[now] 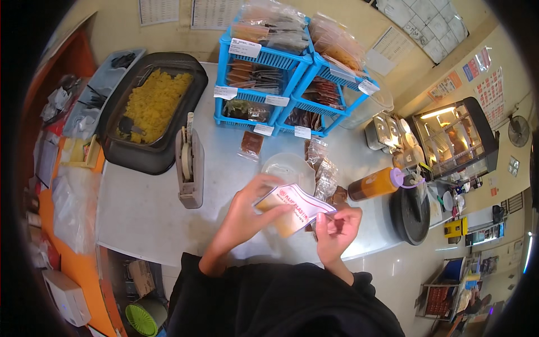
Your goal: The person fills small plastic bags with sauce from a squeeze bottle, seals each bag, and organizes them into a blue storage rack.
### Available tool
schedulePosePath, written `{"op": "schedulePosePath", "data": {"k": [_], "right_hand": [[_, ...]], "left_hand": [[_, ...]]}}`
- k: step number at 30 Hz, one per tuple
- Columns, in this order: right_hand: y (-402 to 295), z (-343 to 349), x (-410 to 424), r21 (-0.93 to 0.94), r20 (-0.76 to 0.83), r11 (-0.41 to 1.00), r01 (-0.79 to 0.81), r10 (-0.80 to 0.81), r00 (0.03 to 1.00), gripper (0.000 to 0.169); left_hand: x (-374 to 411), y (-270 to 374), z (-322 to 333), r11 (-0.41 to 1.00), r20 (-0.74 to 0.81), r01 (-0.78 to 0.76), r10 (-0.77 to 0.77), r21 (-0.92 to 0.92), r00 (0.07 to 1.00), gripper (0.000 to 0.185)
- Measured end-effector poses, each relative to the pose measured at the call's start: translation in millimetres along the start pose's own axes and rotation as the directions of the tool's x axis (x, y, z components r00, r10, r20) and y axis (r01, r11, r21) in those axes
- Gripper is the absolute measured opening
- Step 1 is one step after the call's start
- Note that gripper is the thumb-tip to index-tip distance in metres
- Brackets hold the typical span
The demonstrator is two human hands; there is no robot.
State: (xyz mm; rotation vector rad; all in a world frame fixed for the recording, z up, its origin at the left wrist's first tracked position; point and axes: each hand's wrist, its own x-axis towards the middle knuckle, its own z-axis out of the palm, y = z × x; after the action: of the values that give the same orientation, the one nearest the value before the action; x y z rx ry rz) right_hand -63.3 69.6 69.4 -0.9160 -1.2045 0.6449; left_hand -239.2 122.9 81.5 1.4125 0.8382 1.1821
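Both my hands hold a flat plastic packet above the steel table. It has a white printed band with red writing and a purple edge, and its lower part looks yellow-orange. My left hand grips its left side, thumb across the front. At its right corner, my right hand pinches the edge between thumb and fingers. Just behind the packet sits a round translucent plastic container, partly hidden. Several clear sachets of brown sauce lie in a row to its right. Another brown sachet lies apart, farther back.
Blue stacked baskets full of sachets stand at the back. Left are a tape dispenser and a dark pan of yellow rice. On the right are a sauce squeeze bottle, a black lid and a lit display case.
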Motion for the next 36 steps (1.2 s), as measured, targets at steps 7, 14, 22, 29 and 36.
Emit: {"op": "schedulePosePath", "data": {"k": [7, 14, 22, 29, 36], "right_hand": [[-9, 22, 30, -0.585, 0.154, 0.784, 0.208, -0.144, 0.978, 0.044], [-22, 16, 59, -0.69, 0.685, 0.481, 0.541, 0.193, 0.702, 0.013], [-42, 19, 88, -0.517, 0.732, 0.853, 0.069, 0.4, 0.551, 0.011], [-21, 12, 89, -0.502, 0.621, 0.855, -0.126, 0.458, 0.636, 0.012], [-19, 18, 88, -0.485, 0.455, 0.873, -0.045, 0.296, 0.84, 0.026]], "left_hand": [[-8, -28, 9, 0.925, -0.079, 0.081, -0.055, 0.372, 0.995, 0.015], [-7, -35, 9, 0.819, 0.138, -0.293, 0.259, 0.494, 0.956, 0.013], [-7, -25, 0, 0.833, 0.146, -0.427, 0.401, 0.351, 0.904, 0.01], [-4, -32, 18, 0.867, -0.037, -0.383, 0.415, 0.317, 0.909, 0.008], [-4, -36, 35, 0.981, -0.173, 0.029, -0.063, -0.191, 0.983, 0.018]]}}
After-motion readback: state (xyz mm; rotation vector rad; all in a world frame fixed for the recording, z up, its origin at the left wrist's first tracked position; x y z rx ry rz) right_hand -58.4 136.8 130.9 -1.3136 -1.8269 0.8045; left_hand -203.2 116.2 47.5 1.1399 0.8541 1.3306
